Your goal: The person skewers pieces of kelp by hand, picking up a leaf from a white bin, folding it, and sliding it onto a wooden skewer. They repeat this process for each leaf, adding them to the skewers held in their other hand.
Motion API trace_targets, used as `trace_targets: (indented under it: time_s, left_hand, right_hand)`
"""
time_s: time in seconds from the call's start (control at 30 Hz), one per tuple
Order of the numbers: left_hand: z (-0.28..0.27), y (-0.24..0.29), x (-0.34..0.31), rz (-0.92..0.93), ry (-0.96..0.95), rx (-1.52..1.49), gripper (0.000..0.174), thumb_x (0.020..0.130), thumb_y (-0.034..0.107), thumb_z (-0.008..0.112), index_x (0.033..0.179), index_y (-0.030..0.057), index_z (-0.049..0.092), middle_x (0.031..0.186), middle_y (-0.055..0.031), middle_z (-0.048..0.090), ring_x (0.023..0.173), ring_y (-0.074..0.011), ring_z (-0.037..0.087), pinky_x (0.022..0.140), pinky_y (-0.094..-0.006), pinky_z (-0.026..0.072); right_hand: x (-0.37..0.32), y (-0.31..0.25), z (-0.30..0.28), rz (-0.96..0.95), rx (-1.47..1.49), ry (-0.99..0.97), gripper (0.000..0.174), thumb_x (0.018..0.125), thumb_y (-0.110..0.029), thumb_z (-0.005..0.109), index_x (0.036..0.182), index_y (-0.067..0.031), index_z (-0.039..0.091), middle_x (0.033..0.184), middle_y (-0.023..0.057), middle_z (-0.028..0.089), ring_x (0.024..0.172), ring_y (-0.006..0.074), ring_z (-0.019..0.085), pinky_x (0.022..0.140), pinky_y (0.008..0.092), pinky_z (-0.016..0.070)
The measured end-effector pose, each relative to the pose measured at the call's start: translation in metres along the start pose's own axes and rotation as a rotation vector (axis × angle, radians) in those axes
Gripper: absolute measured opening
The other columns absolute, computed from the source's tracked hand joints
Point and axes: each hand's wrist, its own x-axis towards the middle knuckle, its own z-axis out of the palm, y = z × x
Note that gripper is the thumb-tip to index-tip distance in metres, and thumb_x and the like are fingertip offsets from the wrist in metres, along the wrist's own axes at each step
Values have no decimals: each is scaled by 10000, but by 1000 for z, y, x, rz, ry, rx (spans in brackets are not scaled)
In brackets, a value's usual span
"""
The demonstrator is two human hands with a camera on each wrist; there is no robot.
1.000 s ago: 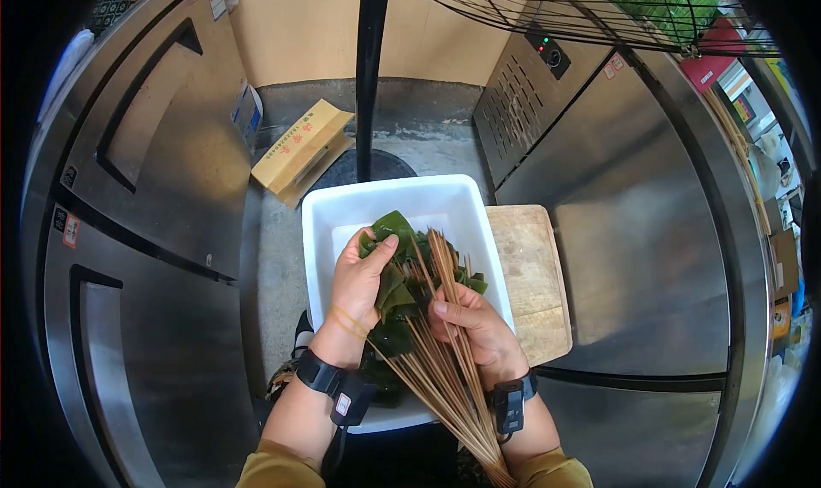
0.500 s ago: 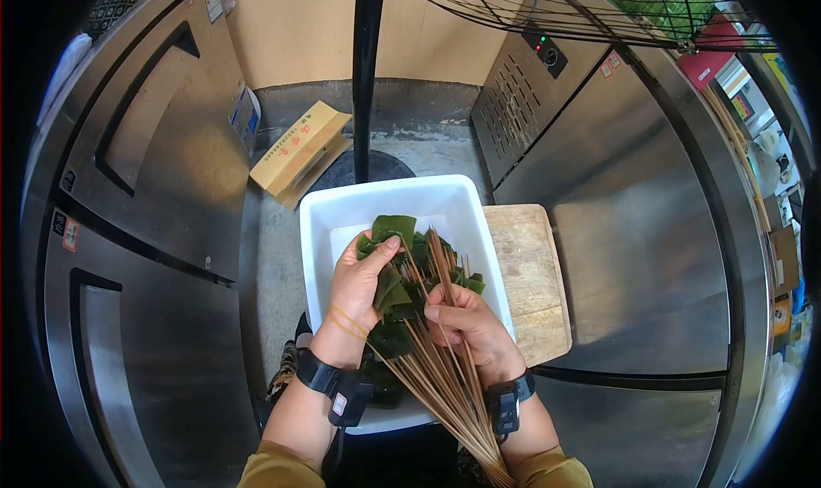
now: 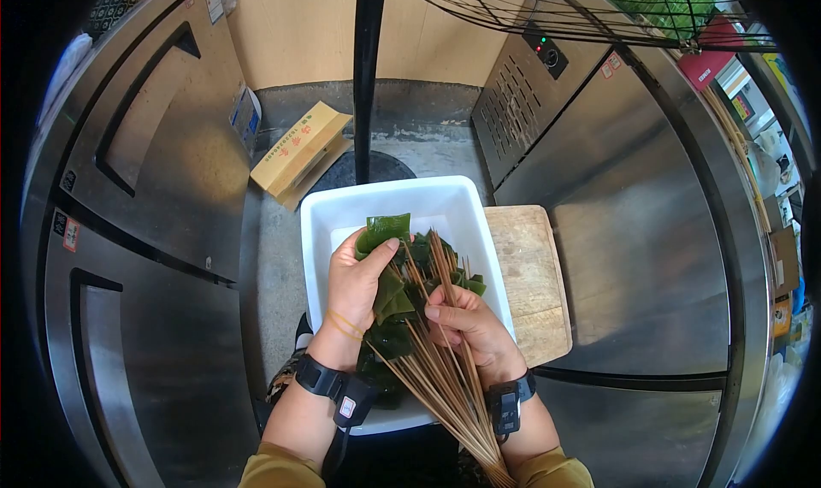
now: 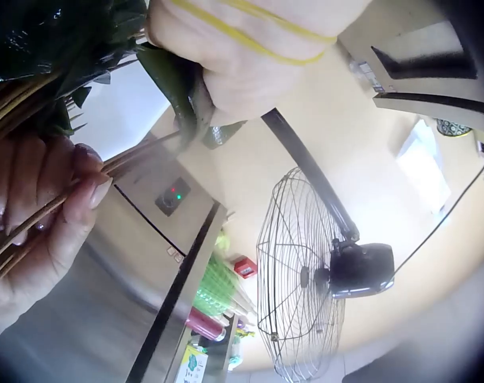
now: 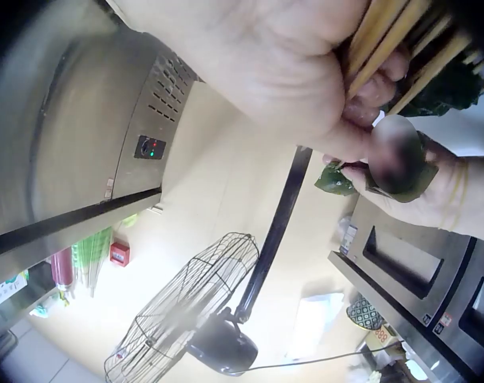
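In the head view the left hand [image 3: 353, 284] pinches a dark green leafy sheet [image 3: 386, 229] between thumb and fingers, above a white tub [image 3: 342, 199]. Beside it the right hand [image 3: 470, 324] grips a bundle of thin brown sticks [image 3: 436, 385], whose lower ends fan together toward the person's lap. More wet green pieces [image 3: 392, 338] lie among and under the sticks. The left wrist view shows the right fingers [image 4: 46, 199] curled round a few sticks. In the right wrist view a green piece [image 5: 405, 179] sits at the left hand's fingers.
A wooden board [image 3: 534, 291] lies right of the tub, and an opened cardboard box [image 3: 299, 150] behind it at left. A black pole [image 3: 366, 86] stands behind the tub, with a wire fan cage [image 3: 513, 13] overhead. Steel cabinets [image 3: 641, 231] flank both sides.
The green sheet at the left fingertips has shifted slightly left and stands flatter. The left hand has moved a little to the left; the right hand keeps its grip on the sticks, moving barely.
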Motion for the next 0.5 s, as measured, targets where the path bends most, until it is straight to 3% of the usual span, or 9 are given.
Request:
trace_targets:
  time_s: [0.5]
  left_hand:
    - [-3, -2, 4, 8, 8, 73, 160, 887, 78, 596, 1020, -10, 605, 943, -93, 664, 838, -140, 624, 764, -267, 511]
  right_hand:
    - [0, 0, -1, 19, -26, 24, 98, 831, -49, 655, 831, -91, 567, 594, -53, 489, 440, 36, 392, 422, 181, 293]
